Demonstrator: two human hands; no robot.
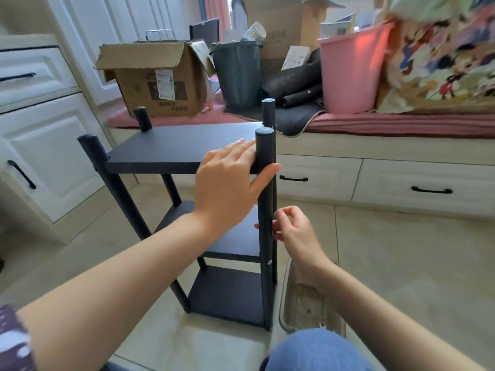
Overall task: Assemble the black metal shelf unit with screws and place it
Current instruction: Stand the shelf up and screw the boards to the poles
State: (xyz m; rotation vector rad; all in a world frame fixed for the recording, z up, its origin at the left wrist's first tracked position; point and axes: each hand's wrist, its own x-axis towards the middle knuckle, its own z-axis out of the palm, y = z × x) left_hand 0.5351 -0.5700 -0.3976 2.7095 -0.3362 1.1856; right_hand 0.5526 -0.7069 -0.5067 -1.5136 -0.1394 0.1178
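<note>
Shelf (187,145) is standing upright on the floor at centre, three boards already sitting between four posts. Left hand (230,180) is bracing the top board, thumb hooking round the near post (265,199). Right hand (292,228), at 5 o'clock from it, is pinching something small at mid-post, likely a screw; item unclear. Judgement: nearly assembled; tightening and placement remaining.

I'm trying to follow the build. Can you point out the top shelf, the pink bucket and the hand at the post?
top shelf (171,145): head view, middle of its flat top.
pink bucket (351,73): head view, front wall.
right hand (293,228): head view, back of the hand.
</note>
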